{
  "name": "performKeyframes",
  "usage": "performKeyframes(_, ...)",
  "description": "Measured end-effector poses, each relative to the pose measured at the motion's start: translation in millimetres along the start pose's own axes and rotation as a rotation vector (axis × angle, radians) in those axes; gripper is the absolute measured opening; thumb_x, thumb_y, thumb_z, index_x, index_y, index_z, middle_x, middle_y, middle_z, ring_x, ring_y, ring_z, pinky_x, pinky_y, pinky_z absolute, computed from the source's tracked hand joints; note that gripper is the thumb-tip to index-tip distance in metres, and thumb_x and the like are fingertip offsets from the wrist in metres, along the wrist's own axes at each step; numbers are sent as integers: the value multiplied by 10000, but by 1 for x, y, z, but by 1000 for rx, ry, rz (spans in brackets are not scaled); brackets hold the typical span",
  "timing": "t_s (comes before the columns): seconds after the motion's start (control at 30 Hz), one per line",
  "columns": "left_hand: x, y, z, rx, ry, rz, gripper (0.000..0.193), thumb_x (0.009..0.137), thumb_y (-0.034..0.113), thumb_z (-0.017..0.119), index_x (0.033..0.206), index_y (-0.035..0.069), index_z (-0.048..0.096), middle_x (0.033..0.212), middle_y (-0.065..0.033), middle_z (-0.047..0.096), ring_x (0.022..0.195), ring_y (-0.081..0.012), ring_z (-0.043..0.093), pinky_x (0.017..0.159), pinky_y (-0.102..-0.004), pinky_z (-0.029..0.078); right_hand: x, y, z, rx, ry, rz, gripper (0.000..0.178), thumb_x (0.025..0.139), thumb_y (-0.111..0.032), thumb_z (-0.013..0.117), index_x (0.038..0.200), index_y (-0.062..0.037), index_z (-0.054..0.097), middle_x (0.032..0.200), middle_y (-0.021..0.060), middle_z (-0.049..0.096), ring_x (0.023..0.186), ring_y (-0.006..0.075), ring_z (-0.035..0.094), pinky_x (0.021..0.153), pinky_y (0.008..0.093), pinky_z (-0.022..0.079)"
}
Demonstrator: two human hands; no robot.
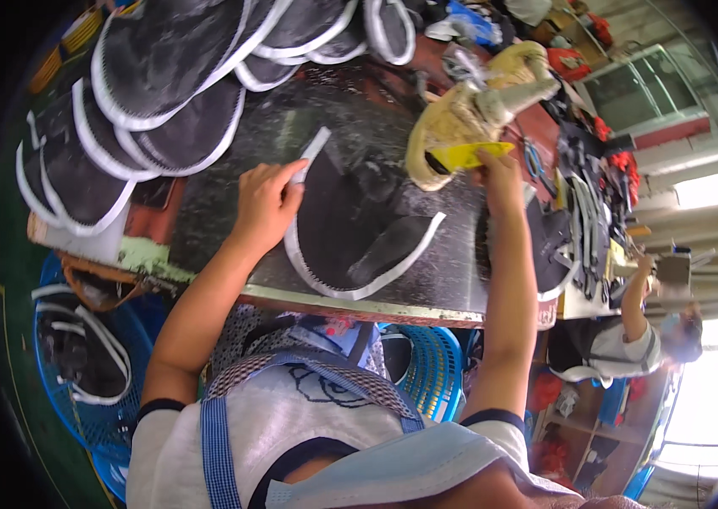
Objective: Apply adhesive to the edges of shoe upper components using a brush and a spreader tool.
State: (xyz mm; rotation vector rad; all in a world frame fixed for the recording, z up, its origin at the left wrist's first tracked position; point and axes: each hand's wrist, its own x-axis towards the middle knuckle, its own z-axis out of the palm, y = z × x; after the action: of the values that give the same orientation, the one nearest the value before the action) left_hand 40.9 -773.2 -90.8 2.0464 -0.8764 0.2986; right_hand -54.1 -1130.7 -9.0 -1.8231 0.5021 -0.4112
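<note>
On the dark tabletop in front of me lies a curved black piece with a white stitched edge [329,212]. My left hand [270,199] pinches its left end by the white strip, between thumb and index finger. My right hand [501,174] is closed on a yellow flat tool with a dark end [465,156]. That tool is over the mouth of a cream-coloured container [448,119], thickly crusted with dried material. The exact kind of tool and the container's contents cannot be made out.
Several white-edged black pieces [168,64] overlap at the back left. Blue baskets [435,356] stand below the table [359,310], one holding more pieces. Blue-handled scissors [533,159] lie right of the container. Another person [622,339] works at the far right.
</note>
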Motion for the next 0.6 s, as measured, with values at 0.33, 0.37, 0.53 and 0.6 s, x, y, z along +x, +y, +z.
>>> performKeyframes(0.33,-6,3,0,119,-22,14,333,796,38,617,1127,69,615,828,-50,636,833,-232,563,866,-411,364,-50,-21,139,-390,-252,-357,203,927,-140,613,936,51,680,803,92,687,693,106,621,626,244,490)
performKeyframes(0.37,-5,3,2,114,-3,28,332,792,33,620,1122,67,614,811,-56,621,833,-236,563,867,-414,364,-42,-17,141,-380,-195,-473,127,892,-106,625,959,-3,661,779,146,658,663,254,632,603,338,476)
performKeyframes(0.53,-8,-1,2,95,-10,-40,361,797,35,624,1154,78,592,789,-75,584,823,-252,562,874,-419,363,-99,-32,123,-369,-843,-573,149,848,-19,670,988,31,663,898,100,679,810,168,648,690,282,514)
performKeyframes(0.6,-8,-1,5,119,1,-34,369,798,31,626,1161,84,588,798,-86,581,815,-256,561,876,-420,364,-116,-42,115,-326,-1035,-449,165,833,-14,678,992,27,662,917,107,674,821,195,657,720,282,518)
